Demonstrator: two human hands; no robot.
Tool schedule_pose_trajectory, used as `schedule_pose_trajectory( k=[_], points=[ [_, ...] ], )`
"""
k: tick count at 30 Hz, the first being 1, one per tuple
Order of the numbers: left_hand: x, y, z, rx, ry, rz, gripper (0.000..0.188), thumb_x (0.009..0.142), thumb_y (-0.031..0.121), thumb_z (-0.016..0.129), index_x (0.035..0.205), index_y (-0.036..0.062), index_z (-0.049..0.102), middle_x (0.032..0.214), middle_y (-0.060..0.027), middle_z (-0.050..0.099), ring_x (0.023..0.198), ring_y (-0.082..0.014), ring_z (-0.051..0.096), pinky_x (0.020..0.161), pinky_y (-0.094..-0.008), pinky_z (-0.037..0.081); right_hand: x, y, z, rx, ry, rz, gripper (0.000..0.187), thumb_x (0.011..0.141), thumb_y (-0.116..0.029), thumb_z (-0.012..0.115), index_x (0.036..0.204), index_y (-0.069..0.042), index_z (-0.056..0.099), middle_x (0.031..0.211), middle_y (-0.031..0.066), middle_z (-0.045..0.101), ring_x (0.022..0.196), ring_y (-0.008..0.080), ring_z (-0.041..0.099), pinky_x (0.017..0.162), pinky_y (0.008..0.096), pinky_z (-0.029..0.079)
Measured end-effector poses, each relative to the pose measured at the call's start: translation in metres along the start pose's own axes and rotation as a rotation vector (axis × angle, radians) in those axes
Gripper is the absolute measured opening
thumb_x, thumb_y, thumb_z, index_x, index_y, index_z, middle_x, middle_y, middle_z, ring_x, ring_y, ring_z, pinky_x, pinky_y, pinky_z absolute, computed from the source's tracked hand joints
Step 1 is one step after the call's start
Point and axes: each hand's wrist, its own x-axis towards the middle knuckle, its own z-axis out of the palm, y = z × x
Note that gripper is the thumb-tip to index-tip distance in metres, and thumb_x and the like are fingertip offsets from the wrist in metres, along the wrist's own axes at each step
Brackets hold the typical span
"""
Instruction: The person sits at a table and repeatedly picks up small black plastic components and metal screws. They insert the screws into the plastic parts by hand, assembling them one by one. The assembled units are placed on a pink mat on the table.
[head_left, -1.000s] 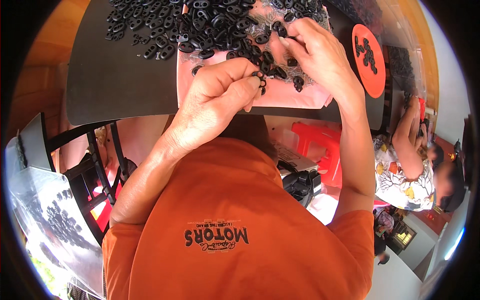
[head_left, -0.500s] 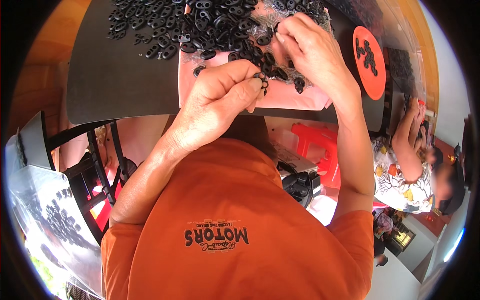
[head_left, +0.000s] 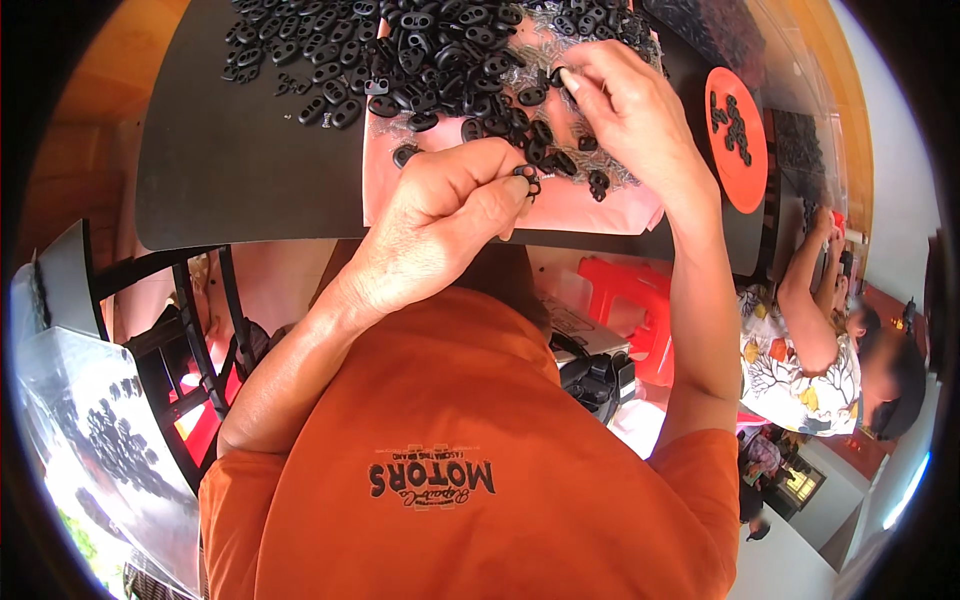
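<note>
My left hand (head_left: 440,215) pinches a small black plastic piece (head_left: 526,178) between thumb and forefinger, just above the near edge of a pink sheet (head_left: 640,212). My right hand (head_left: 625,105) reaches over the sheet, fingertips closed on another black oval piece (head_left: 556,76) at the edge of a heap of black oval pieces (head_left: 440,45). The heap spreads over the pink sheet and onto the black tabletop (head_left: 230,160). Small silvery bits lie scattered on the sheet under the pieces.
An orange round lid (head_left: 738,140) holding several black pieces lies right of the sheet. A clear bag of black pieces (head_left: 105,440) sits at lower left by a black metal frame (head_left: 190,350). A red stool (head_left: 630,300) stands below the table. Another person (head_left: 810,350) works at right.
My right hand has moved up and left over the heap and pinched a piece. My left hand has kept its small piece almost still.
</note>
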Motion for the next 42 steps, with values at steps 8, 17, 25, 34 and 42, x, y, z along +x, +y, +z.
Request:
schedule_pose_trajectory(
  k=[8, 17, 25, 34, 42],
  points=[
    [0.0, -0.006, 0.0, 0.023, -0.01, 0.048, 0.018, 0.09, 0.006, 0.047, 0.073, 0.0006, 0.049, 0.062, 0.0023, 0.043, 0.057, -0.0041, 0.037, 0.049, -0.023, 0.032, -0.018, -0.013, -0.01, -0.08, -0.079, 0.006, 0.014, 0.082, -0.005, 0.058, 0.096, -0.005, 0.06, 0.082, 0.0096, 0.056, 0.069, 0.0278, 0.058, 0.06, 0.0358, 0.045],
    [0.001, -0.013, 0.002, 0.018, 0.015, 0.121, 0.017, 0.089, 0.005, 0.046, 0.073, 0.0001, 0.049, 0.061, 0.0029, 0.041, 0.057, -0.0039, 0.035, 0.049, -0.0228, 0.031, -0.01, -0.015, -0.005, 0.12, 0.036, 0.008, 0.011, 0.083, -0.006, 0.061, 0.093, -0.003, 0.058, 0.077, 0.0097, 0.056, 0.067, 0.028, 0.056, 0.059, 0.0355, 0.044],
    [0.0, -0.01, 0.001, 0.041, 0.017, 0.082, 0.017, 0.088, 0.005, 0.046, 0.072, 0.0, 0.049, 0.06, 0.003, 0.04, 0.056, -0.0036, 0.035, 0.047, -0.0228, 0.03, -0.008, -0.023, 0.002, -0.035, -0.035, -0.079, 0.013, 0.082, -0.009, 0.061, 0.09, -0.004, 0.052, 0.081, 0.0096, 0.057, 0.073, 0.0309, 0.057, 0.061, 0.039, 0.044],
    [0.003, -0.014, 0.004, 0.075, 0.028, 0.166, 0.016, 0.088, 0.004, 0.047, 0.073, -0.0006, 0.05, 0.06, 0.0026, 0.041, 0.055, -0.0038, 0.035, 0.047, -0.0232, 0.031, -0.019, -0.02, -0.001, -0.001, -0.026, -0.036, 0.01, 0.082, -0.008, 0.061, 0.088, -0.004, 0.054, 0.079, 0.0101, 0.058, 0.071, 0.0299, 0.059, 0.059, 0.0384, 0.045],
    [0.0, -0.014, 0.002, 0.114, 0.03, 0.143, 0.017, 0.088, 0.005, 0.048, 0.071, 0.0003, 0.049, 0.06, 0.003, 0.041, 0.057, -0.0039, 0.035, 0.048, -0.0234, 0.031, -0.016, -0.031, 0.0, -0.05, -0.09, -0.061, 0.01, 0.082, -0.01, 0.06, 0.085, -0.004, 0.052, 0.084, 0.0092, 0.059, 0.076, 0.0317, 0.06, 0.063, 0.0415, 0.045]
  ],
)
